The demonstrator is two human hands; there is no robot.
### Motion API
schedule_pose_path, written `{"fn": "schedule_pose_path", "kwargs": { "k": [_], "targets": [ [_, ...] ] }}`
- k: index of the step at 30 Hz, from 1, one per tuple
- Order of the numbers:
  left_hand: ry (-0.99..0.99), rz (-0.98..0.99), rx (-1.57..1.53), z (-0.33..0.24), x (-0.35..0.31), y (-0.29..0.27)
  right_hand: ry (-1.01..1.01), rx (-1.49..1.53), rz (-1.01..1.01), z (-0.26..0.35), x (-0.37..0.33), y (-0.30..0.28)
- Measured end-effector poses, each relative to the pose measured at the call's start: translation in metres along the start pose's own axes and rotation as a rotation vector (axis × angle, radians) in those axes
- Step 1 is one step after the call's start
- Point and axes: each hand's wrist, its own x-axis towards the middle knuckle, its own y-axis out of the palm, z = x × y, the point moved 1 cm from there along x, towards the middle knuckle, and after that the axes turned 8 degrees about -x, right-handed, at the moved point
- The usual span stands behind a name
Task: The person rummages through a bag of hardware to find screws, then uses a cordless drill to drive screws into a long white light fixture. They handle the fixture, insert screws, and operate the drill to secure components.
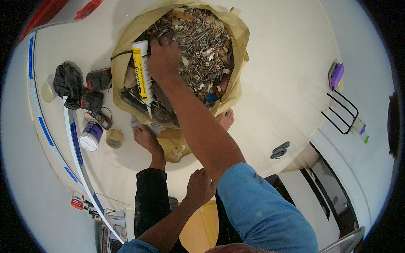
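Observation:
A wide yellowish cloth bag [242,36] stands rolled open, filled with a jumble of screws, nails and small metal bits [202,46]. My right hand [164,59] reaches down into its left part, fingers bent into the pile; what they grip, if anything, is hidden. Right beside that hand a white and yellow sealant cartridge [142,71] leans inside the bag, nozzle down. My left hand [200,185] rests between my legs, close to my right elbow, its fingers curled in and nothing seen in them.
Left of the bag are a black plastic bag [68,84], black battery packs [99,79], a purple and white tub [90,137] and a tape roll [114,138]. Long white strips [78,147] run along the left. My feet [147,139] flank a crumpled yellow cloth [173,147]. A dark grey item [280,150] lies at right.

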Motion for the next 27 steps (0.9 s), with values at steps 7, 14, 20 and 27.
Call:
{"fn": "schedule_pose_path", "kwargs": {
  "k": [7,14,20,27],
  "targets": [
    [-0.018,0.019,0.093,-0.005,-0.004,0.003,0.21,0.12,-0.087,-0.076,-0.014,-0.043],
    [0.061,0.016,0.126,0.0,-0.01,0.0,0.373,-0.076,0.017,-0.078,0.028,-0.014],
    [0.075,-0.028,0.081,0.007,-0.004,0.007,0.214,0.123,0.012,-0.032,0.015,0.0],
    [0.001,0.018,0.026,-0.011,0.001,-0.002,-0.041,0.172,-0.107,0.008,-0.02,0.018]
  ]
}}
